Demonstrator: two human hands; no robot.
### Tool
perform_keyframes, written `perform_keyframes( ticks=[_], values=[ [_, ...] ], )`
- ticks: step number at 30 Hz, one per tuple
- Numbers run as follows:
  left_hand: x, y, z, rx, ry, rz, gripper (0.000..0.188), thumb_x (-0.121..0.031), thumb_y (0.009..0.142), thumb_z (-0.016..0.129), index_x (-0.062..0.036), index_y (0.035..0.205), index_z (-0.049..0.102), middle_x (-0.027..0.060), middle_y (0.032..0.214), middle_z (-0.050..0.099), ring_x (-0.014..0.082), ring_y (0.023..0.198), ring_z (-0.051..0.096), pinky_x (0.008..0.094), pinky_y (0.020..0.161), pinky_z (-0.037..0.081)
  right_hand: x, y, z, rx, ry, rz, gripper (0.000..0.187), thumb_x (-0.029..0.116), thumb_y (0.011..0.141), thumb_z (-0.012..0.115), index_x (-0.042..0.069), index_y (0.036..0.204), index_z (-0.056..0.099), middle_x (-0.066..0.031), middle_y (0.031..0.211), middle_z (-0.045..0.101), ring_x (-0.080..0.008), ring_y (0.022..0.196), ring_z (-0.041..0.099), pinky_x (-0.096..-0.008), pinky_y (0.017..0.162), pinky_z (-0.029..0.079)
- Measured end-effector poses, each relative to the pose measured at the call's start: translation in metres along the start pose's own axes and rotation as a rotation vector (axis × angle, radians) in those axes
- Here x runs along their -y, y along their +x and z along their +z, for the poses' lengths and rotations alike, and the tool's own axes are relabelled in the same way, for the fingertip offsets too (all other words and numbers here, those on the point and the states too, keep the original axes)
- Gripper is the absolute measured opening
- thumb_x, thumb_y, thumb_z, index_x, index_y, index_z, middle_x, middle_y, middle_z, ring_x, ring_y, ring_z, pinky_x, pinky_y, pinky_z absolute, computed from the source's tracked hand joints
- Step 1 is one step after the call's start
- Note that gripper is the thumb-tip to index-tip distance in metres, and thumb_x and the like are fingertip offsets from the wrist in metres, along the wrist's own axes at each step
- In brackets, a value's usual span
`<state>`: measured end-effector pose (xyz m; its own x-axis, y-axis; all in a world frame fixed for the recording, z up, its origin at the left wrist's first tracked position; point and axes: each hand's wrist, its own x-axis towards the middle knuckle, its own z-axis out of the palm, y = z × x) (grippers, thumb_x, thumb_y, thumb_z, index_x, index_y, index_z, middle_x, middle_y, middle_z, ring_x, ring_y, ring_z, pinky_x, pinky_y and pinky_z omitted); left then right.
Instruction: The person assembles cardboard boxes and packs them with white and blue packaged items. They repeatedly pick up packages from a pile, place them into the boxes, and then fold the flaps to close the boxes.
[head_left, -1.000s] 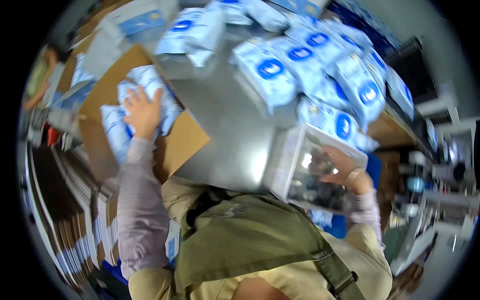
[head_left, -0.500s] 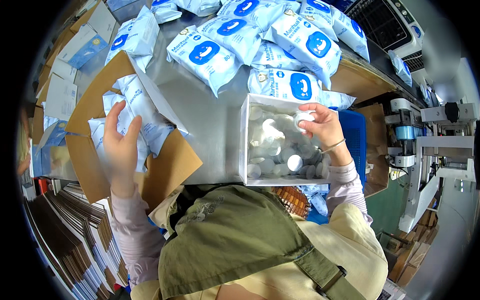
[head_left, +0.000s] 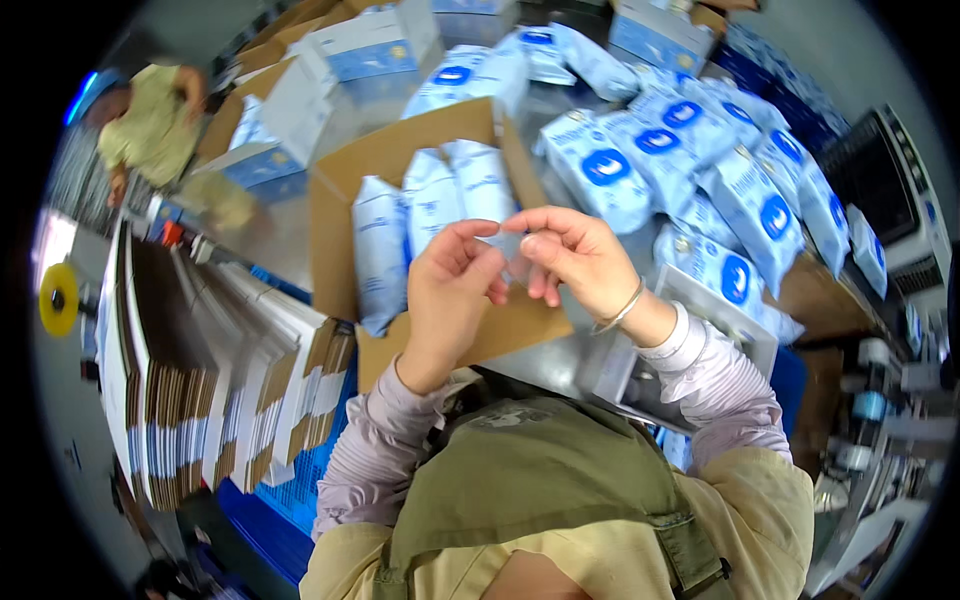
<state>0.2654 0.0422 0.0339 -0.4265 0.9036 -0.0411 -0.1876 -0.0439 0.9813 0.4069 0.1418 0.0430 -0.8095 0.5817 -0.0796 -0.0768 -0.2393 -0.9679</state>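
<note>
In front of my chest my two hands meet over the near side of an open cardboard carton (head_left: 336,225). A small, thin, see-through round disc (head_left: 517,264) is between them, partly hidden by fingers and blurred. My right hand (head_left: 585,268) is closed, pinching it between thumb and fingers. Curled in, my left hand (head_left: 450,290) has its thumb and fingertips at the disc's other edge. Behind the hands, several pale blue soft packs (head_left: 432,195) stand side by side in the carton. A white box (head_left: 690,290) sits partly under my right forearm.
More pale blue packs (head_left: 668,140) lie heaped at the far right of the metal table. Flattened cartons (head_left: 215,390) are stacked upright at left. Beyond the open boxes (head_left: 270,150) at far left is another person (head_left: 155,125). Machinery (head_left: 870,400) stands at right.
My right hand has left the white box of round discs and moved left. My left hand has come off the packs in the carton to meet it. The view has swung left.
</note>
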Motion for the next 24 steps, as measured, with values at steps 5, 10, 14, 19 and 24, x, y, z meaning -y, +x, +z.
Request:
perform_keyframes(
  ticks=[5, 10, 14, 19, 24],
  values=[
    [0.016, 0.017, -0.067, -0.19, 0.186, -0.045, 0.035, 0.003, 0.084, 0.058, 0.0053, 0.118, 0.053, 0.0084, 0.079, 0.063, 0.0117, 0.062, 0.059, 0.0243, 0.055, 0.05, -0.016, 0.023, 0.013, -0.001, -0.255, -0.204, 0.039, 0.001, 0.086, 0.059, -0.001, 0.125, 0.053, -0.0144, 0.109, 0.061, -0.0179, 0.093, 0.064, -0.0271, 0.076, 0.054],
    [0.027, 0.012, -0.079, -0.348, 0.416, 0.045, 0.03, 0.004, 0.085, 0.056, 0.0059, 0.114, 0.056, 0.0102, 0.081, 0.064, 0.0116, 0.062, 0.06, 0.0235, 0.055, 0.05, -0.011, -0.004, 0.004, -0.05, -0.36, -0.218, 0.039, -0.005, 0.082, 0.06, -0.003, 0.121, 0.055, -0.0101, 0.108, 0.064, -0.0168, 0.095, 0.064, -0.0286, 0.082, 0.052],
    [0.022, 0.007, -0.089, -0.461, 0.571, 0.021, 0.026, 0.003, 0.084, 0.057, 0.0033, 0.11, 0.059, 0.0099, 0.083, 0.065, 0.0123, 0.063, 0.061, 0.024, 0.057, 0.051, -0.009, -0.029, -0.025, -0.108, -0.785, -0.445, 0.036, -0.006, 0.078, 0.062, -0.003, 0.113, 0.059, -0.0118, 0.099, 0.066, -0.019, 0.087, 0.066, -0.0278, 0.078, 0.052],
    [0.033, 0.008, -0.11, -0.393, 1.152, 0.182, 0.031, 0.002, 0.082, 0.061, 0.004, 0.113, 0.057, 0.0158, 0.089, 0.065, 0.0223, 0.063, 0.063, 0.0273, 0.058, 0.051, -0.032, -0.032, -0.055, -0.151, -0.936, -0.283, 0.055, -0.003, 0.07, 0.071, -0.001, 0.121, 0.053, -0.0158, 0.112, 0.06, -0.0245, 0.099, 0.062, -0.0313, 0.082, 0.052],
    [-0.003, -0.028, -0.084, -0.351, 1.194, 0.453, 0.035, 0.004, 0.078, 0.063, 0.0036, 0.113, 0.059, 0.0196, 0.099, 0.064, 0.0269, 0.07, 0.064, 0.0294, 0.063, 0.052, -0.066, 0.001, -0.045, 0.004, -1.044, -0.225, 0.085, 0.002, 0.061, 0.079, -0.003, 0.135, 0.037, -0.0234, 0.128, 0.049, -0.0387, 0.115, 0.05, -0.0387, 0.097, 0.044]
  ],
)
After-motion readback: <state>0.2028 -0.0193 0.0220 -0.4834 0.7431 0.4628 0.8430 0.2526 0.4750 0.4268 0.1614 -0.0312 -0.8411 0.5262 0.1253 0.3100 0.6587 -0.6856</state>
